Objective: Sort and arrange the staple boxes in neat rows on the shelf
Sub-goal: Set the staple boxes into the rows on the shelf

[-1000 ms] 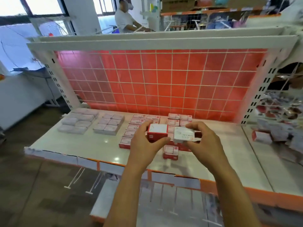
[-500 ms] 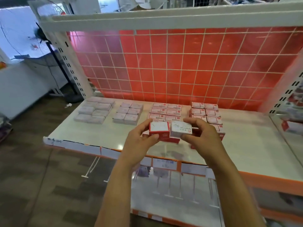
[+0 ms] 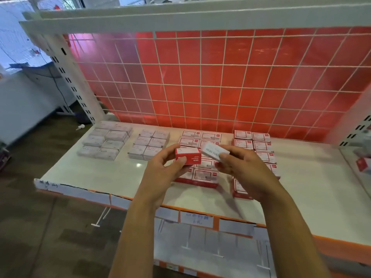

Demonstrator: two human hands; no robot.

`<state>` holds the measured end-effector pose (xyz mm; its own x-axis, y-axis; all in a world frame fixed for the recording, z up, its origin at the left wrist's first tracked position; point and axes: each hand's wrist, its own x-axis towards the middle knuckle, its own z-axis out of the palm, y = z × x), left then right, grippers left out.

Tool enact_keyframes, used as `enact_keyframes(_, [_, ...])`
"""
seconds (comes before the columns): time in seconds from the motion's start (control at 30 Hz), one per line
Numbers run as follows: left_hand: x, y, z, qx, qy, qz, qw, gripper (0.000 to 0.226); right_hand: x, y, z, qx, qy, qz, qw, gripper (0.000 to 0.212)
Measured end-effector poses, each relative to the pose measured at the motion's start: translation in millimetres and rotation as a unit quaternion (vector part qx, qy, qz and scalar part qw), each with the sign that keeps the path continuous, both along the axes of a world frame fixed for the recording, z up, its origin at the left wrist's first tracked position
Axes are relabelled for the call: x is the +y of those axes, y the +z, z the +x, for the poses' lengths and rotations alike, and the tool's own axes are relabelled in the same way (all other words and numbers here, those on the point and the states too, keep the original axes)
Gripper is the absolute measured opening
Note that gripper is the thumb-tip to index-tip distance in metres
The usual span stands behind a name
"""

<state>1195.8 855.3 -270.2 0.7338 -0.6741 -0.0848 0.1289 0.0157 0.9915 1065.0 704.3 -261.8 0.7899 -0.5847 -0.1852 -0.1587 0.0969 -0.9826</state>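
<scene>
My left hand grips a red and white staple box above the white shelf. My right hand pinches a white staple box tilted beside it; the two boxes nearly touch. Below my hands lie two blocks of red and white boxes in rows, one in the middle and one to its right, both partly hidden by my hands. Two blocks of pale wrapped boxes, the far-left block and its neighbour, lie further left.
A red panel behind a white wire grid backs the shelf. A white upright post stands at the left, another at the far right. A lower shelf shows beneath the front edge. A neighbouring shelf at right holds a red box.
The view has come closer to the shelf. My right hand has tilted the white box and moved it slightly away from the red box; both hands still hold their boxes.
</scene>
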Motion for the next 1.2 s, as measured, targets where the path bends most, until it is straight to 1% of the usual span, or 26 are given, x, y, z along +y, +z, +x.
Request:
enact_keyframes(0.2, [-7, -5, 8, 0.016, 0.017, 0.005, 1.0, 0.024, -11, -6, 13, 0.001, 0.019, 0.062, 0.998, 0.014])
enact_keyframes(0.3, [-5, -7, 17, 0.02, 0.018, 0.013, 1.0, 0.036, -13, -3, 20, 0.009, 0.033, 0.047, 0.998, 0.01])
enact_keyframes(0.4, [-2, -9, 28, 0.026, 0.027, 0.016, 0.999, 0.039, -13, -2, 31, 0.031, 0.04, -0.02, 0.999, 0.032])
enact_keyframes(0.5, [4, -12, 42, 0.015, 0.021, 0.029, 0.999, 0.039, -9, -3, 44, 0.016, 0.031, -0.045, 0.998, 0.043])
enact_keyframes(0.67, [14, -15, 77, -0.027, -0.01, 0.071, 0.997, 0.047, 3, -9, 73, 0.014, 0.017, -0.057, 0.998, 0.047])
enact_keyframes(0.8, [19, -12, 110, -0.046, -0.019, 0.072, 0.996, 0.051, 17, -13, 101, 0.008, -0.012, -0.067, 0.998, 0.047])
enact_keyframes(0.97, [34, -15, 151, -0.034, -0.005, 0.069, 0.997, 0.051, 34, -21, 136, 0.033, -0.04, -0.108, 0.993, 0.047])
enact_keyframes(1.2, [52, -18, 192, -0.034, -0.032, 0.084, 0.995, 0.051, 62, -21, 176, -0.009, -0.04, -0.063, 0.997, 0.058])
